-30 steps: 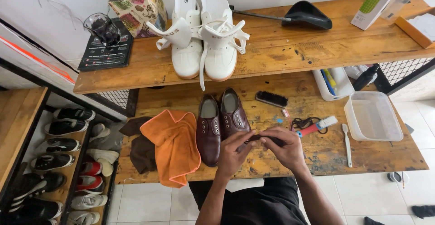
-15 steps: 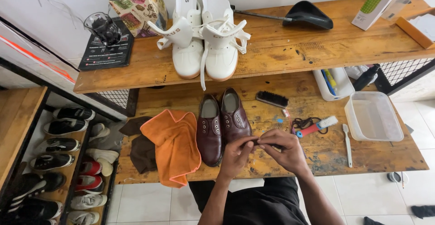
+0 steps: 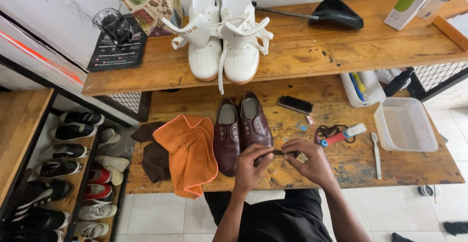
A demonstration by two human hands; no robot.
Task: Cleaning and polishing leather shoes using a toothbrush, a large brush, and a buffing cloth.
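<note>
hands meet over the near edge of the lower wooden workbench [image 3: 390, 171]. left hand [image 3: 251, 166] and right hand [image 3: 312, 161] each pinch one end of a thin dark strip, possibly a shoelace [image 3: 279, 152], stretched between them; fingers curled closed around it, with a small pale bit at the right fingertips, too small to identify. strip hangs just in front of the toes of two dark brown leather lace-up shoes [image 3: 241, 130], set side by side, touching, laces out, toes toward the person.

count, lower bench: one orange cloth [image 3: 187, 149] draped over the front edge just left of the shoes; two dark brown rags [image 3: 153, 156] left of that; one black bristle brush [image 3: 295, 104]; one red-handled brush [image 3: 341, 135]; one white small brush [image 3: 376, 149]; one clear plastic tub [image 3: 407, 125]; one white tray of bottles [image 3: 363, 88].

count, upper wooden shelf [image 3: 302, 52]: two white high-top boots [image 3: 224, 42], one black shoe tree on a rod [image 3: 331, 12], one patterned paper bag [image 3: 151, 0].

rack at left [image 3: 73, 174]: several pairs of sneakers, number uncertain.
</note>
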